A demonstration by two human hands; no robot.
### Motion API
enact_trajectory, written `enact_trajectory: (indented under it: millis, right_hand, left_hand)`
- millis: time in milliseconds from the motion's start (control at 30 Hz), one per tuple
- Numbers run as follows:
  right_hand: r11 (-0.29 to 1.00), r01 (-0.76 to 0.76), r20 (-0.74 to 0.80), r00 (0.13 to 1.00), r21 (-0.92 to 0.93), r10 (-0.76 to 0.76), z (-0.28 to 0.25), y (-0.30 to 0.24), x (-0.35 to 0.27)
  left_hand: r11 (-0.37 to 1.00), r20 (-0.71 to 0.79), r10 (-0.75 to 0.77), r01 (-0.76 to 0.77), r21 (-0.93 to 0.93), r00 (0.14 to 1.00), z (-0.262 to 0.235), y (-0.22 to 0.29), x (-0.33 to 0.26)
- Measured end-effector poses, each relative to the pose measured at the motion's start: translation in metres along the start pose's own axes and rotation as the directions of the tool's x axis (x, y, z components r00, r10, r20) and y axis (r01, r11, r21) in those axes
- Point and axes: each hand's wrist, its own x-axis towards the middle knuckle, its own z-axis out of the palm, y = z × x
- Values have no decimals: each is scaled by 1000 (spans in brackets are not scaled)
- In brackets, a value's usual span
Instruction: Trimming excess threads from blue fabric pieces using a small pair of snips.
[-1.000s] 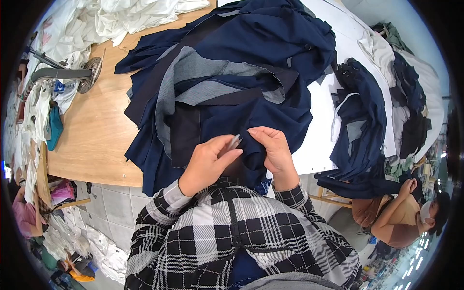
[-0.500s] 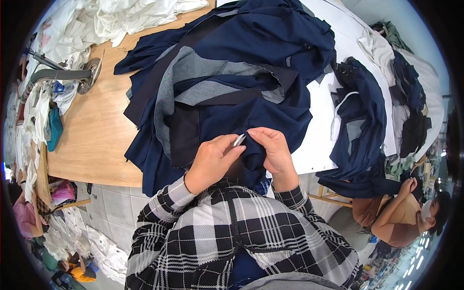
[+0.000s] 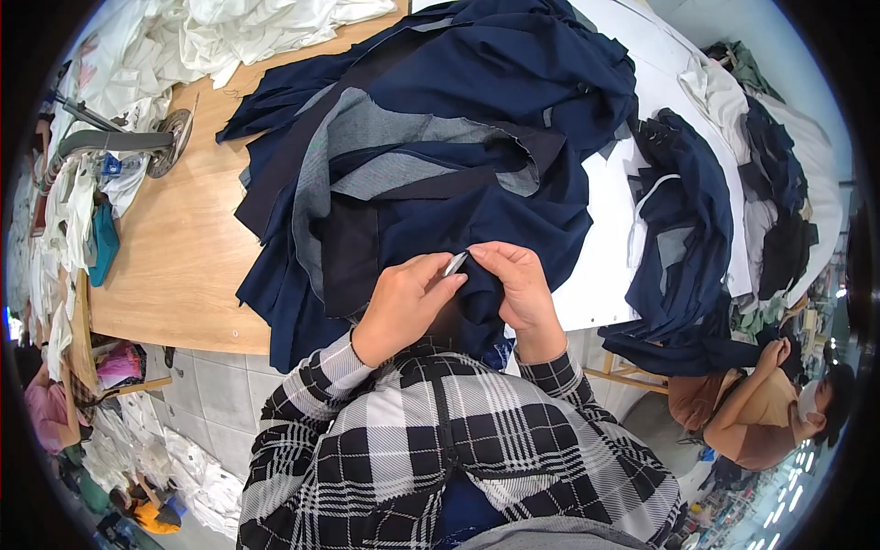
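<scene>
Both our hands pinch navy fabric [image 3: 477, 220] at the tabletop's [image 3: 183, 266] near edge; left hand [image 3: 403, 307] grips a small metal tool [image 3: 456, 264], right hand [image 3: 522, 289] holds cloth. Slipping could nick the fabric.

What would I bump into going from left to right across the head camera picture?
White cloth heap → wooden table → left hand → small silver tool → right hand → second navy pile → seated person.

Bright, even overhead light with soft shadows; sharp at centre, fisheye bending and black vignette at the rim.
</scene>
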Motion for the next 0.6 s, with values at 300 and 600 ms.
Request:
enact_trajectory:
  millis: [300,600]
  right_hand:
    - [1000,8,-36,999,-10,-9,0,1,-1]
    - [1000,0,-12,1000,6,0,1,0,-2]
  left_hand:
    - [999,-44,-44,43,-14,998,-4,0,1]
    - [999,9,9,-9,38,1000,-3,3,-4]
